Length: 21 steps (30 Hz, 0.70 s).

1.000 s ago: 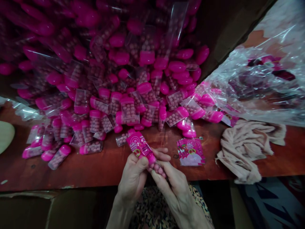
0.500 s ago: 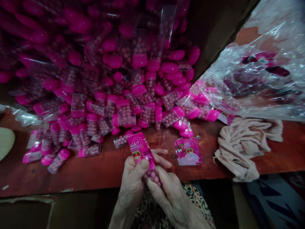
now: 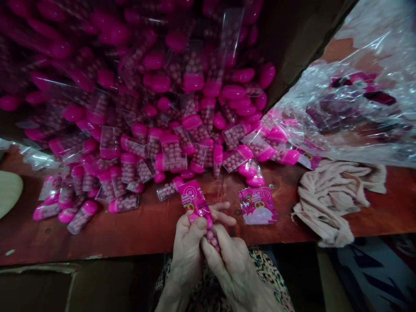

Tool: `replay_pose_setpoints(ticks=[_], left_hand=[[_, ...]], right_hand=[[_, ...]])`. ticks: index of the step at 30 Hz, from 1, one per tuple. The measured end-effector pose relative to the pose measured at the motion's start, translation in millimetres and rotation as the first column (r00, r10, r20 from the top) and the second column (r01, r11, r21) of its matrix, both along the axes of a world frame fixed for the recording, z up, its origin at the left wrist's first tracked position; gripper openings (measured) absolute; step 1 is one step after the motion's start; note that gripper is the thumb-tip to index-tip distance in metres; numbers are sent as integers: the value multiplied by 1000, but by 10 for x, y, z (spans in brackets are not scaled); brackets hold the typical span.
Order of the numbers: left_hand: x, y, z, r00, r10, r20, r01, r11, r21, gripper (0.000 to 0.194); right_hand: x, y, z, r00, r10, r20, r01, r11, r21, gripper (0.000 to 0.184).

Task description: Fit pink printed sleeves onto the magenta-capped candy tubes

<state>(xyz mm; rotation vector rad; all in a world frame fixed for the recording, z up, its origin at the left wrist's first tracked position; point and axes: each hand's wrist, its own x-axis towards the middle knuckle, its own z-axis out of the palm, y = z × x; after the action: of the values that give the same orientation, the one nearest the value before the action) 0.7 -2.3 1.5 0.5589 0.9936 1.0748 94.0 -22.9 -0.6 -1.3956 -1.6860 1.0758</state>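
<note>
Over the table's front edge, my left hand (image 3: 190,240) is closed on a pink printed sleeve (image 3: 194,197), its thumb pressed on the lower end. My right hand (image 3: 229,247) grips a clear candy container (image 3: 212,239) filled with pink balls, thumb and forefinger along its sides. The container's upper end sits inside the sleeve's lower end; its cap is mostly hidden. Two fingers of the right hand stretch out past the sleeve. Flat on the table to the right lie printed sleeves (image 3: 258,206), looking like a small stack.
A large heap of pink-capped candy containers (image 3: 170,151) spills from a dark box (image 3: 292,47) onto the red-brown table (image 3: 136,234). At the right are a crumpled cloth (image 3: 331,195) and clear plastic wrap (image 3: 357,125). A pale rounded object (image 3: 9,195) stands at the left edge.
Both hands, with the sleeve and container, have shifted slightly right in view. Less of the container's pink cap shows below the sleeve. The heap and flat sleeves look the same.
</note>
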Motion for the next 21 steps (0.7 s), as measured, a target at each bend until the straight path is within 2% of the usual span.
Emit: replay_pose_setpoints(ticks=[4,8,12,16,19,21], left_hand=[[18,-17,7,999,10,40,-13,997,76,30],[31,-57,16,998,2,66,-7,997,76,29],[14,-69,18,995,-1,100,-4,999,51,29],[-22,-43,-3,992,23,122,-25,1000,18,22],[-71,-2,-25,991,101,87,-99,995,-27,26],[-108,18,-36,988,151,34,-149,987,-64,26]], right_hand=[[-28,-56,-32,998,-39,53,36,998,50,22],[-36,-99,-61,991,-114,74,104,986,127,23],[-27,-6,-48,999,-47,-9,48,998,50,23],[10,60,-47,999,-43,-32,43,999,0,25],[96,53,-36,1000,1,-15,0,997,80,27],[171,59,-15,998,-42,36,34,978,206,28]])
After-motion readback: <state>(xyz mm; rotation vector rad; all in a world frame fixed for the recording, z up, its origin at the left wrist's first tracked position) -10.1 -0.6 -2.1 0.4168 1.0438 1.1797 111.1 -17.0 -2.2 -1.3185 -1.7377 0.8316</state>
